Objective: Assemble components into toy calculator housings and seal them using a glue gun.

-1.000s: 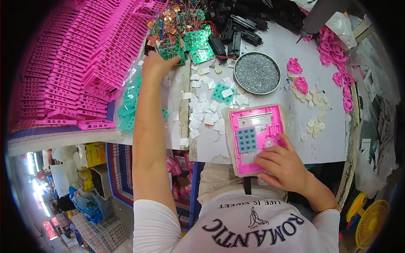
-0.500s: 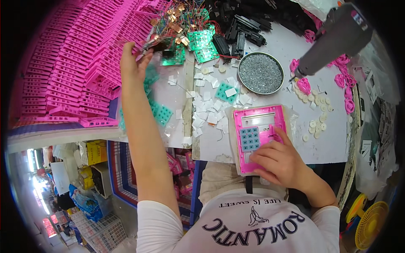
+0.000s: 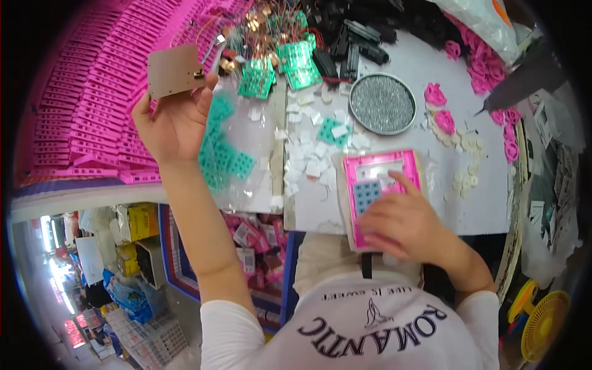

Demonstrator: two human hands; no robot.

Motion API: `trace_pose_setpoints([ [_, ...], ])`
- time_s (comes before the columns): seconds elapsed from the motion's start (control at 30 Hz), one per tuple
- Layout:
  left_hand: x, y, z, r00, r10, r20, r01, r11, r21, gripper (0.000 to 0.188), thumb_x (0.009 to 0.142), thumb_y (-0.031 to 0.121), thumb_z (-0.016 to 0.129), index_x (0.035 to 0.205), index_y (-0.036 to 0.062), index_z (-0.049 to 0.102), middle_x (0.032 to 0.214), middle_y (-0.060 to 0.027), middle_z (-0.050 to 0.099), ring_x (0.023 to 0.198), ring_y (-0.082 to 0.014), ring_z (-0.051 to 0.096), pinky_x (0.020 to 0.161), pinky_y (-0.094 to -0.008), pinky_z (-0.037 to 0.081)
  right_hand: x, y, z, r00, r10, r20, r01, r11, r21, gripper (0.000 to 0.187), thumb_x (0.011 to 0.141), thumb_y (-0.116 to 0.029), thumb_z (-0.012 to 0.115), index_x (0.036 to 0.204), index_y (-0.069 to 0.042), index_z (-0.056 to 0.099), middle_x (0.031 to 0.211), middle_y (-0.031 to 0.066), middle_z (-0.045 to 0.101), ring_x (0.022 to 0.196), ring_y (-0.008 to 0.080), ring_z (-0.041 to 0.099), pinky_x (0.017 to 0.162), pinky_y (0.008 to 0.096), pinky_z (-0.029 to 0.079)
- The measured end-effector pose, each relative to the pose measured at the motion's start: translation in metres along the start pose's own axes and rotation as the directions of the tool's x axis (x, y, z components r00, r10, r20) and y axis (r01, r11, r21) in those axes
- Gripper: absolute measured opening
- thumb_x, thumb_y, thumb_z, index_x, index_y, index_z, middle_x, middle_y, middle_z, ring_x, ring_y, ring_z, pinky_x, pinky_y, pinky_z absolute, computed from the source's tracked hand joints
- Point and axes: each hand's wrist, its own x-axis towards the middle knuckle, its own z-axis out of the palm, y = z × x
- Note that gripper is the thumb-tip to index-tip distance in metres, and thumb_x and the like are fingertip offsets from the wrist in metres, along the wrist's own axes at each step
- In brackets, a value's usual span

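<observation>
My left hand (image 3: pixel 176 123) is raised on the left over the pink stacks, its fingers and thumb holding a circuit board (image 3: pixel 174 71). The board's plain brown face shows, with a small switch at its right edge and wires trailing behind. Toward the table's front edge lies a pink plastic casing (image 3: pixel 407 163) with a rectangular window. A blue-grey rubber keypad (image 3: pixel 368 197) sits inside it. My right hand (image 3: pixel 401 222) rests over the casing's lower right part, fingers apart and slightly blurred, holding nothing I can see.
Stacked pink casings (image 3: pixel 92 105) fill the left. Wired green circuit boards (image 3: pixel 296 58) lie at the back, near teal keypads (image 3: pixel 225 154). A round tin of screws (image 3: pixel 382 103) stands behind the casing. A dark electric screwdriver (image 3: pixel 524 80) hangs right, above pink parts (image 3: pixel 444 121).
My left hand has moved left and nearer, bringing a circuit board away from the pile and turning its brown face up. The screwdriver has swung right. My right hand stays at the casing.
</observation>
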Motion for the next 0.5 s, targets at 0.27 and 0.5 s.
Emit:
trace_pose_setpoints([
  [0.27, -0.085, -0.121, 0.077, 0.985, -0.142, -0.093, 0.108, 0.947, -0.302, 0.054, 0.106, 0.034, 0.037, 0.148, 0.0004, 0.041, 0.138, -0.0221, 0.058, 0.118, -0.0441, 0.063, 0.082, -0.049, 0.063, 0.051, 0.011, 0.02, 0.801, 0.598, 0.032, -0.281, 0.328, 0.902, 0.033, 0.091, -0.016, 0.073, 0.121, -0.005, 0.065, 0.1, 0.0026, 0.068, 0.084, 0.0122, 0.066, 0.08, 0.0265, 0.051],
  [0.5, -0.138, -0.152, 0.089, 0.889, 0.027, -0.457, 0.324, 0.67, 0.668, 0.034, 0.103, 0.02, 0.056, 0.127, -0.0039, 0.054, 0.107, -0.0117, 0.066, 0.089, -0.0148, 0.065, 0.066, -0.0256, 0.054, 0.053, 0.016, 0.015, 0.809, 0.588, -0.023, -0.34, 0.499, 0.797, 0.019, 0.094, -0.02, 0.073, 0.1, -0.002, 0.07, 0.084, 0.0005, 0.069, 0.077, 0.006, 0.062, 0.069, 0.0248, 0.05],
])
